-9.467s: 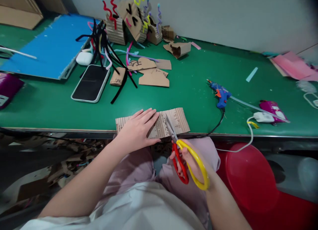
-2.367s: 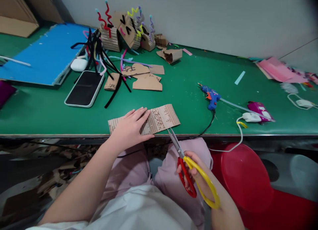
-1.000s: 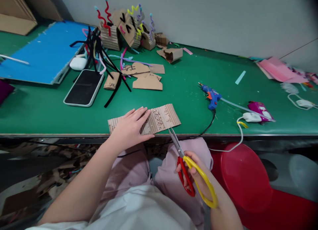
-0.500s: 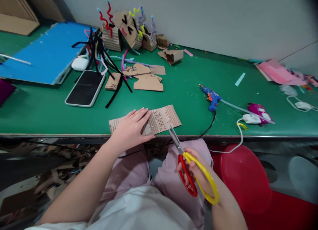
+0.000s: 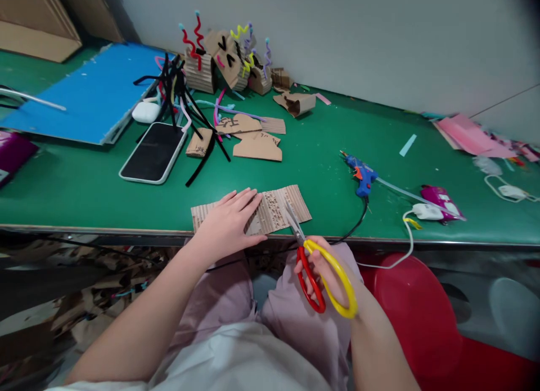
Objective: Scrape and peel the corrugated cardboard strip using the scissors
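A strip of corrugated cardboard (image 5: pixel 278 208) lies at the near edge of the green table (image 5: pixel 329 171). My left hand (image 5: pixel 228 225) rests flat on the strip's left half, fingers spread, pressing it down. My right hand (image 5: pixel 331 275) grips scissors (image 5: pixel 314 261) with one red and one yellow handle loop, just below the table edge. The scissor blades reach up over the right part of the strip.
A phone (image 5: pixel 154 152) lies face up at left beside a blue board (image 5: pixel 90 90). Black and coloured pipe cleaners (image 5: pixel 181 93) and cardboard cut-outs (image 5: pixel 257 146) sit behind the strip. A blue glue gun (image 5: pixel 360 174) with its cable lies right. A red stool (image 5: pixel 413 318) stands under the table.
My right hand has moved the scissors up and forward, so the blades now overlap the strip's near edge. My left hand has stayed on the cardboard.
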`<move>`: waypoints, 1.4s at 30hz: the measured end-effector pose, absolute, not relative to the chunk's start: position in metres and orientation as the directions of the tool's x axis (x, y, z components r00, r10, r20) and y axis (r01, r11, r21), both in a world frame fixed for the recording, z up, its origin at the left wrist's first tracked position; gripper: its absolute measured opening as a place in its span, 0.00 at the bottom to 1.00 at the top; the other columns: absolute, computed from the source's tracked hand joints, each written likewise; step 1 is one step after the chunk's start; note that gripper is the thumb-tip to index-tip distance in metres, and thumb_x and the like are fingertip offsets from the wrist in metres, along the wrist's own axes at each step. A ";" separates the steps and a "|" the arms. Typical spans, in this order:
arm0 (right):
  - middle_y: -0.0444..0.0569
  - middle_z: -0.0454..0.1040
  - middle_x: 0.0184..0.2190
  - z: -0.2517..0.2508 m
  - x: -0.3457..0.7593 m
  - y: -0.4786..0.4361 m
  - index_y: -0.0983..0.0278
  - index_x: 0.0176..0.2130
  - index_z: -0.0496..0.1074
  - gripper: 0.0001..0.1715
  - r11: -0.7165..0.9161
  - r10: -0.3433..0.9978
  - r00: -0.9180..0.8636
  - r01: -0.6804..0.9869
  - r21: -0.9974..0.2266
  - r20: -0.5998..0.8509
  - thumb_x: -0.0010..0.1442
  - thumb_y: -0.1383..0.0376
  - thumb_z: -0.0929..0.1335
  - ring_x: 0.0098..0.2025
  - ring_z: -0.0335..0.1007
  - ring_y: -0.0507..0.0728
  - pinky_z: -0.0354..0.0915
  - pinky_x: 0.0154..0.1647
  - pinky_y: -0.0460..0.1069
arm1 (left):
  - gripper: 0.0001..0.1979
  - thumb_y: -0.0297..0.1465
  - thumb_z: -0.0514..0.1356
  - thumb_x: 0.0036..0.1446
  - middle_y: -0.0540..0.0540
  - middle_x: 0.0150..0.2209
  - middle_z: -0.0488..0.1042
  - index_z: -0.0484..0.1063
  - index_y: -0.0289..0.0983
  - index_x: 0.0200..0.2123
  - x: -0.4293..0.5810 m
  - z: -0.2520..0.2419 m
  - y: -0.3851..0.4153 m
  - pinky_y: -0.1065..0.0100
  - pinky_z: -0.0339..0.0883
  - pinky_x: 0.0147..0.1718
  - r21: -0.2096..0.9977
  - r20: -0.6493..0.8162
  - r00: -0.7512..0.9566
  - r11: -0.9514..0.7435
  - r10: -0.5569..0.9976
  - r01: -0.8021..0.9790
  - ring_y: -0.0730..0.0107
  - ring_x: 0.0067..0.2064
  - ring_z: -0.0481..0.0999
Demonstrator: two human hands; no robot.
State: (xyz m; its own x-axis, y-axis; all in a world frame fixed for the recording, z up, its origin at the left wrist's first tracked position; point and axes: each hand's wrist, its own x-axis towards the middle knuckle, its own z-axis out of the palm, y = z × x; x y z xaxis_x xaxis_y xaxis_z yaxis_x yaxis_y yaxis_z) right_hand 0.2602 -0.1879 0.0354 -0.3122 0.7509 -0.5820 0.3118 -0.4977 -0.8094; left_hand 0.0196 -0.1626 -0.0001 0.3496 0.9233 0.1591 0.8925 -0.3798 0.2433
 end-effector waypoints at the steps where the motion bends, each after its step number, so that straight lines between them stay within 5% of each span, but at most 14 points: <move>1: 0.43 0.70 0.27 0.036 0.258 -0.185 0.59 0.45 0.54 0.33 -0.486 0.753 -0.319 0.319 -0.813 -0.575 0.52 0.39 0.60 0.15 0.63 0.48 0.62 0.13 0.45 | 0.41 0.51 0.54 0.51 0.35 0.61 0.59 0.54 0.30 0.61 0.020 0.000 -0.163 0.54 0.49 0.60 0.246 0.159 0.348 -0.378 0.924 0.892 0.54 0.62 0.57; 14: 0.41 0.71 0.22 0.036 0.247 -0.161 0.60 0.46 0.58 0.34 -0.481 0.758 -0.315 0.321 -0.816 -0.571 0.52 0.38 0.59 0.14 0.63 0.49 0.62 0.12 0.44 | 0.41 0.50 0.56 0.51 0.34 0.60 0.60 0.54 0.30 0.61 0.019 0.000 -0.163 0.53 0.50 0.59 0.254 0.173 0.347 -0.382 0.922 0.889 0.53 0.61 0.58; 20: 0.46 0.66 0.10 0.032 0.244 -0.154 0.69 0.31 0.71 0.46 -0.591 0.669 -0.363 0.270 -0.760 -0.649 0.49 0.33 0.52 0.11 0.61 0.49 0.61 0.14 0.44 | 0.40 0.50 0.56 0.50 0.35 0.60 0.60 0.53 0.33 0.61 0.019 0.000 -0.163 0.52 0.51 0.59 0.259 0.168 0.347 -0.381 0.923 0.888 0.52 0.61 0.58; 25: 0.46 0.65 0.10 0.029 0.243 -0.145 0.69 0.30 0.72 0.50 -0.639 0.648 -0.401 0.177 -0.749 -0.647 0.48 0.31 0.50 0.11 0.59 0.49 0.59 0.13 0.44 | 0.41 0.50 0.56 0.50 0.35 0.60 0.59 0.54 0.33 0.61 0.019 -0.001 -0.163 0.53 0.51 0.59 0.261 0.166 0.340 -0.374 0.926 0.890 0.52 0.61 0.59; 30: 0.45 0.67 0.14 0.030 0.260 -0.163 0.67 0.39 0.68 0.47 -0.595 0.685 -0.443 0.118 -0.795 -0.578 0.47 0.31 0.52 0.13 0.61 0.50 0.58 0.13 0.45 | 0.41 0.51 0.56 0.50 0.35 0.60 0.60 0.54 0.32 0.61 0.019 0.000 -0.163 0.53 0.51 0.59 0.258 0.161 0.342 -0.374 0.926 0.891 0.53 0.61 0.59; 33: 0.48 0.73 0.27 0.033 0.277 -0.186 0.60 0.47 0.60 0.37 -0.532 0.754 -0.369 0.144 -0.834 -0.544 0.49 0.37 0.61 0.15 0.63 0.51 0.60 0.13 0.46 | 0.41 0.51 0.55 0.51 0.34 0.60 0.60 0.54 0.31 0.61 0.020 0.001 -0.163 0.53 0.50 0.59 0.255 0.159 0.345 -0.376 0.925 0.891 0.52 0.61 0.58; 42: 0.50 0.73 0.31 0.024 0.309 -0.228 0.57 0.46 0.58 0.35 -0.635 0.690 -0.328 0.154 -0.757 -0.645 0.47 0.40 0.65 0.16 0.63 0.52 0.60 0.15 0.49 | 0.42 0.51 0.54 0.51 0.34 0.61 0.58 0.53 0.29 0.61 0.021 0.002 -0.163 0.55 0.48 0.60 0.212 0.133 0.345 -0.367 0.929 0.906 0.54 0.62 0.57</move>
State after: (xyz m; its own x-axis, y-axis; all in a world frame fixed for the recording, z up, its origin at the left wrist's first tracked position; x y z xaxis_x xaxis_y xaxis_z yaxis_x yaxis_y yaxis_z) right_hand 0.3088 -0.2283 0.0236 -0.3278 0.6899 -0.6454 0.1535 -0.6351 -0.7570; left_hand 0.0208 -0.1633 0.0018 0.3453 0.9290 0.1332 0.9058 -0.3670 0.2117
